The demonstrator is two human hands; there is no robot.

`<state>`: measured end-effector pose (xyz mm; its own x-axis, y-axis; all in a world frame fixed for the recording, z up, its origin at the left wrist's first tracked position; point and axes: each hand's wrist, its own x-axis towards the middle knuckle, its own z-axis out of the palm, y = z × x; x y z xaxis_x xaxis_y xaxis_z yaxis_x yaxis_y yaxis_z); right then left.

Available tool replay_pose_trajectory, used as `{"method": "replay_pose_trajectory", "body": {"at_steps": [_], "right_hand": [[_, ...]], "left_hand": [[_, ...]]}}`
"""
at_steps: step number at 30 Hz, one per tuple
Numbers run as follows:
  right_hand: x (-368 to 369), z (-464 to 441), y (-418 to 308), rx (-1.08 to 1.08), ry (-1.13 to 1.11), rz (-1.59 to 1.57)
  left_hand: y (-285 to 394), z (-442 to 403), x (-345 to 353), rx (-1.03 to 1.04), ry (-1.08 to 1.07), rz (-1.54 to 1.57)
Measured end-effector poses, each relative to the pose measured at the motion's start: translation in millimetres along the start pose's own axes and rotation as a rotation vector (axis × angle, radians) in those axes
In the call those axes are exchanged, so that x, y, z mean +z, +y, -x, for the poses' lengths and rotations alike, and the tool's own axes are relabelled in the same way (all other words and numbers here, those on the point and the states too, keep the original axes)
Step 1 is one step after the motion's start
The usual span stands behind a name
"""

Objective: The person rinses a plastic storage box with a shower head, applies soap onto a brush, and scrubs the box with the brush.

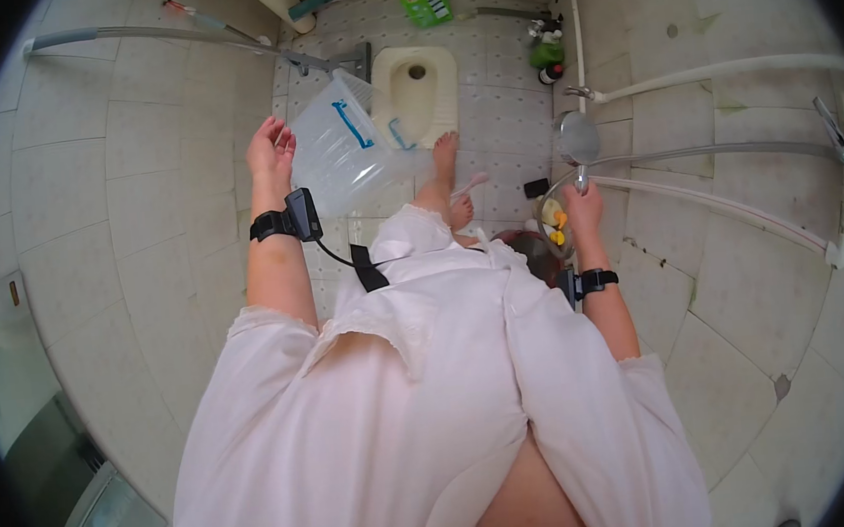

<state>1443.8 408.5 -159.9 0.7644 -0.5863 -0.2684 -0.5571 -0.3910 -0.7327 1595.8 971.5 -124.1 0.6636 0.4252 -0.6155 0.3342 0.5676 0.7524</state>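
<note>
In my right hand [584, 211] is the handle of a silver shower head [578, 137], my fingers closed round it by the right wall. A grey hose runs from it toward the wall tap. Just beside and below that hand, a basin [541, 215] with yellow items in it is partly hidden. My left hand [273, 150] is raised on the left, its fingers loosely bent and apart, with nothing seen in them. Close to its fingertips stands a clear plastic storage box [318, 167] with blue handles; whether they touch I cannot tell.
A squat toilet [445, 86] is set in the tiled floor ahead, by my bare feet. A green bag [426, 2] lies behind it. Bottles [546, 55] stand along the right wall. Pipes and a tap [835, 132] stick out at right; another hose [121, 32] hangs at left.
</note>
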Motion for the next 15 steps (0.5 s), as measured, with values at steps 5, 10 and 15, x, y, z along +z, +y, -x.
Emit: {"method": "replay_pose_trajectory", "body": {"at_steps": [5, 10, 15], "right_hand": [[3, -4, -3, -0.051, -0.068, 0.014], [-4, -10, -70, 0.001, -0.229, -0.36], [3, -19, -109, -0.057, -0.356, -0.366]], "left_hand": [[-13, -15, -1, -0.028, 0.034, 0.088], [-29, -6, 25, -0.075, -0.02, 0.135], [-34, -5, 33, -0.099, -0.035, 0.125]]}}
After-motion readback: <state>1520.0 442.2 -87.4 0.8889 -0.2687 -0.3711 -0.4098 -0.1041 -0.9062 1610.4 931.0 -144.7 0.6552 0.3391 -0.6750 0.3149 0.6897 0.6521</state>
